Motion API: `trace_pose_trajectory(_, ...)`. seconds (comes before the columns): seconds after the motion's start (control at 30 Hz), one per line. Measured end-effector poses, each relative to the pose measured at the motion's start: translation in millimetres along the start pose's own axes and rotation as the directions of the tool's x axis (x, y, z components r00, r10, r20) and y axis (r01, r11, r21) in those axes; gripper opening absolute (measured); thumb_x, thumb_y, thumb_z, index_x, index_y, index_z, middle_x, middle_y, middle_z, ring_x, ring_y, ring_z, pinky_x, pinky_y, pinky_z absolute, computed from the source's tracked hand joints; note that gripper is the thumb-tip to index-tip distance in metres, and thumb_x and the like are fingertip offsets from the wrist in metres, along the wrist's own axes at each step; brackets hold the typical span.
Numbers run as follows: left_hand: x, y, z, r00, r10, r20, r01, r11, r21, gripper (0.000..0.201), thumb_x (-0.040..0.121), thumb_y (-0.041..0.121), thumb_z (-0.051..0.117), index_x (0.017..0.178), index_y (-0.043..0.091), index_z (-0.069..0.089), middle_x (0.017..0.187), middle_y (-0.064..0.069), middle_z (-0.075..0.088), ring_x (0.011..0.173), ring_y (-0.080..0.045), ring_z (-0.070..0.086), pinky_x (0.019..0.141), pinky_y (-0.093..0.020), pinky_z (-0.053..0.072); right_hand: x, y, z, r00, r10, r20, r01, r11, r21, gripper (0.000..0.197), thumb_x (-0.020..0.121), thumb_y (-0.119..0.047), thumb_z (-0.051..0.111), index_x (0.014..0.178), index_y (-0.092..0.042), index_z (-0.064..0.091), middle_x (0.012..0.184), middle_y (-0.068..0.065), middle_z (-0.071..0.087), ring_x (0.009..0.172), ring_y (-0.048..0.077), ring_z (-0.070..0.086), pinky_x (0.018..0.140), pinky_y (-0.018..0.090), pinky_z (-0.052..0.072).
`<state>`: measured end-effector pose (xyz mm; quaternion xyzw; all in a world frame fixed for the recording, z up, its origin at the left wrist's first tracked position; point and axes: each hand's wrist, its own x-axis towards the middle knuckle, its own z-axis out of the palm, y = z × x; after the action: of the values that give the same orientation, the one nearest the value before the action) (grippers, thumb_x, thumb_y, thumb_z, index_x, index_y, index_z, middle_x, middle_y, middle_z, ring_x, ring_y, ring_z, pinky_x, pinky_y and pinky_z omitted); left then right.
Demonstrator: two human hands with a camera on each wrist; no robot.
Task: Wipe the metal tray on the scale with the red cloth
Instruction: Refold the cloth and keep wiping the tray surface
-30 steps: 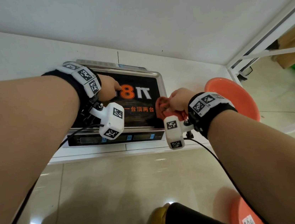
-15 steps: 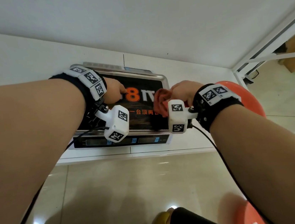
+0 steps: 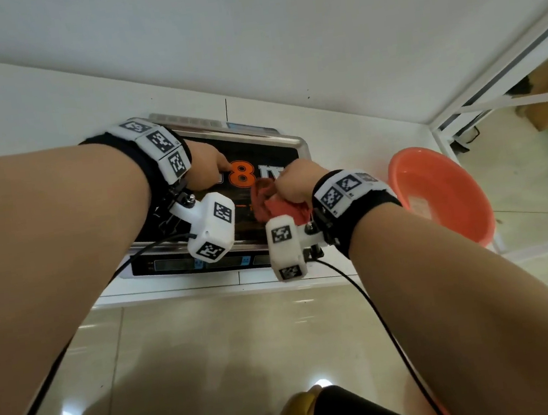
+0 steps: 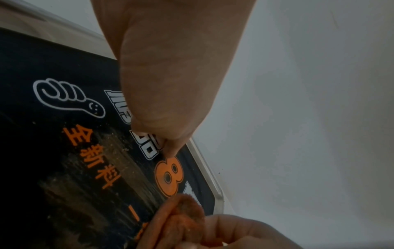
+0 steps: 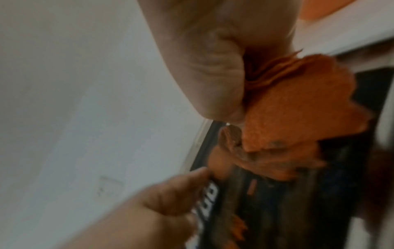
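Note:
The scale (image 3: 176, 265) stands on a white counter and carries the metal tray (image 3: 300, 142), whose top is covered by a black sheet with an orange "8". My right hand (image 3: 294, 184) grips the bunched red cloth (image 3: 265, 206) and holds it against the tray just right of the "8". The right wrist view shows the right hand (image 5: 213, 70) closed round the cloth (image 5: 294, 118), blurred. My left hand (image 3: 206, 172) presses its fingertips (image 4: 170, 149) onto the tray (image 4: 213, 178) left of the "8". Dusty streaks lie on the black surface. The cloth (image 4: 179, 217) is close by.
An orange plastic basin (image 3: 436, 194) sits on the counter right of the scale. A white wall rises behind it. A white frame (image 3: 488, 53) with boxes stands at the far right. Glossy floor tiles (image 3: 199, 371) lie below the counter edge. Cables hang from both wrists.
My right hand has carried the red cloth leftward across the tray, closer to the orange "8". My left hand stays pressed in the same spot.

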<state>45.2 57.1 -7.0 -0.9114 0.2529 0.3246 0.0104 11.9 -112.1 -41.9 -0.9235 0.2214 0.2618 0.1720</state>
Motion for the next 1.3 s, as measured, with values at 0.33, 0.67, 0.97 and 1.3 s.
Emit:
trace_pose_trajectory(0.33, -0.1, -1.3, -2.1, 0.999, -0.034, 0.026, 0.036, 0.995, -0.088, 0.049, 0.102, 0.009, 0.028, 0.150, 0.013, 0.026, 0.154, -0.008, 0.030, 0.137, -0.023, 0.037, 0.107, -0.028, 0.031, -2.7, 20.1, -20.0, 0.991, 0.067, -0.118, -0.076, 0.994, -0.073, 0.018, 0.096, -0.020, 0.053, 0.095, -0.006, 0.064, 0.090, 0.008, 0.067, 0.065, 0.021, 0.056, 0.053, 0.025, 0.048)
trace_pose_trajectory(0.67, 7.7, -4.8, 2.4, 0.998, -0.044, 0.035, 0.049, 0.987, -0.152, 0.051, 0.101, 0.007, 0.030, 0.151, 0.017, 0.025, 0.156, -0.006, 0.026, 0.142, -0.024, 0.029, 0.113, -0.029, 0.025, -3.5, 1.5, -1.1, 0.988, -0.071, -0.134, 0.058, 0.993, -0.100, 0.026, 0.090, -0.027, 0.055, 0.093, -0.007, 0.070, 0.087, 0.010, 0.071, 0.087, 0.027, 0.069, 0.063, 0.029, 0.051)
trace_pose_trajectory(0.97, 9.5, -8.4, 6.5, 1.000, -0.002, -0.015, -0.001, 0.984, -0.175, 0.057, 0.098, 0.003, 0.033, 0.151, 0.020, 0.024, 0.156, -0.005, 0.028, 0.140, -0.023, 0.033, 0.110, -0.025, 0.030, -5.1, -7.8, 12.6, 0.972, -0.135, -0.193, 0.097, 0.976, -0.193, 0.031, 0.097, -0.037, 0.056, 0.085, -0.009, 0.062, 0.084, 0.006, 0.063, 0.076, 0.023, 0.060, 0.060, 0.029, 0.043)
trace_pose_trajectory(1.3, 8.1, -28.7, 1.9, 0.982, 0.024, -0.187, -0.098, 0.914, -0.393, 0.052, 0.095, 0.000, 0.042, 0.141, 0.023, 0.046, 0.144, 0.002, 0.049, 0.131, -0.016, 0.047, 0.109, -0.029, 0.035, 3.4, -5.5, -18.1, 0.984, -0.064, -0.168, 0.084, 0.990, 0.113, 0.027, 0.077, -0.019, 0.078, 0.102, -0.010, 0.076, 0.098, 0.011, 0.075, 0.089, 0.027, 0.071, 0.082, 0.041, 0.062)
